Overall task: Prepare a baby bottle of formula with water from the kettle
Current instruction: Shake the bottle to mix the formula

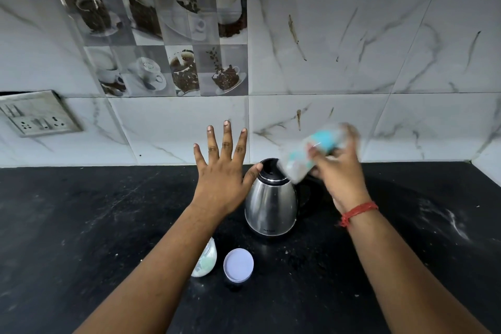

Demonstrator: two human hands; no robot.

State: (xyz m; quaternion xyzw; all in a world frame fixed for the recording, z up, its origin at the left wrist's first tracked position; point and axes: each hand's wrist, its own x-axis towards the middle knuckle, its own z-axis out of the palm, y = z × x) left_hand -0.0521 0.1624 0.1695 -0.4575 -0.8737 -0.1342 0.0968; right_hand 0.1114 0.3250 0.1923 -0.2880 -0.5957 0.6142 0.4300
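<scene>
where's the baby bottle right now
In the head view, the baby bottle is right of centre, tilted and blurred, held in the right hand just above and right of the steel kettle.

Soft, even kitchen light, with one blurry spot.

The light is gentle and a bit dim, and the white wall tiles [352,62] look grey-blue. The black counter [81,225] is dark and shows pale dusty smears far right. The steel kettle [271,203] has bright shiny streaks on its side. The baby bottle [311,152] in the right hand [339,171] is smeared by blur, so its shape is hard to see. The left hand [219,171] looks sharp. Shadows are faint. The wide lens bends the tile lines and the switch plate [38,114] at the left edge, and the corners look a little soft.
</scene>
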